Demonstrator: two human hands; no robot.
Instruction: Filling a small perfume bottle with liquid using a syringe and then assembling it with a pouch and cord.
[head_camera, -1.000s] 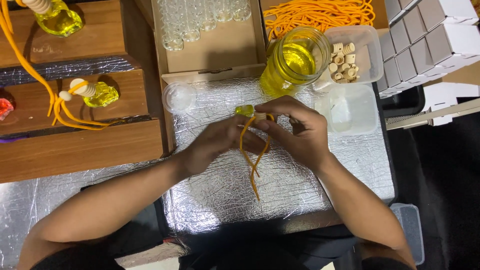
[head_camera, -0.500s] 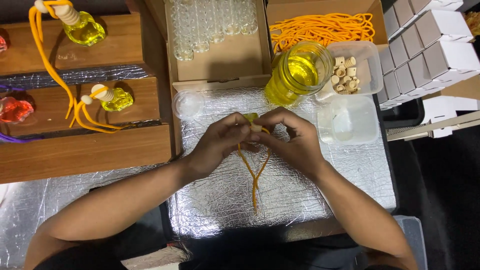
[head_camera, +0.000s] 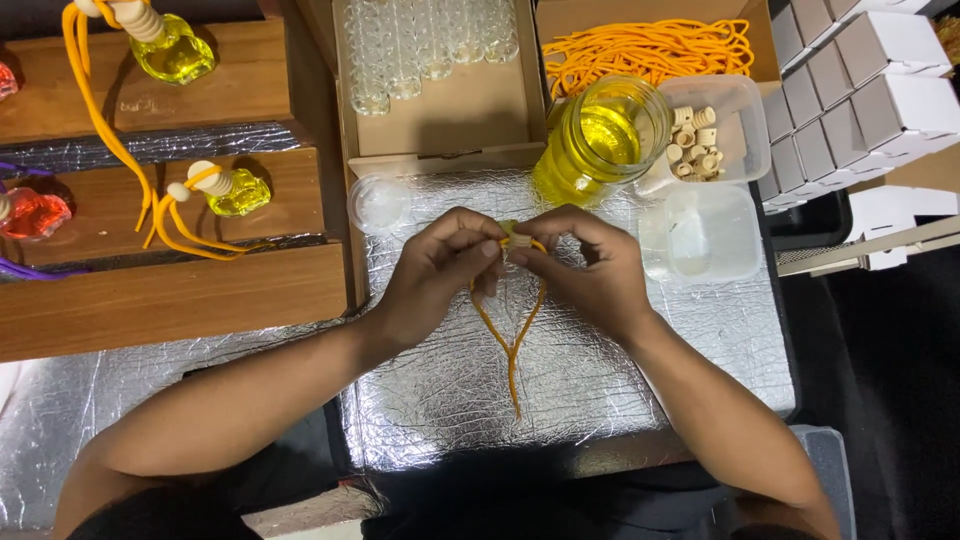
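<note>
Foil-covered surface (head_camera: 600, 380); left hand (head_camera: 440, 270) and right hand (head_camera: 590, 270) both pinch small bottle (head_camera: 517, 243), orange cord (head_camera: 512, 340) hanging toward 6 o'clock.

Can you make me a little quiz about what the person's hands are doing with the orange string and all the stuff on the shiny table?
1. True or false: both hands pinch the small wooden cap with the orange string hanging below it.
2. What sits in the jar beyond the right hand?
A. yellow liquid
B. purple beads
C. white sand
3. Fill in: the tub beside the jar holds small wooden ____.

Key:
1. True; the left hand and right hand meet at the cap.
2. A
3. caps
</note>
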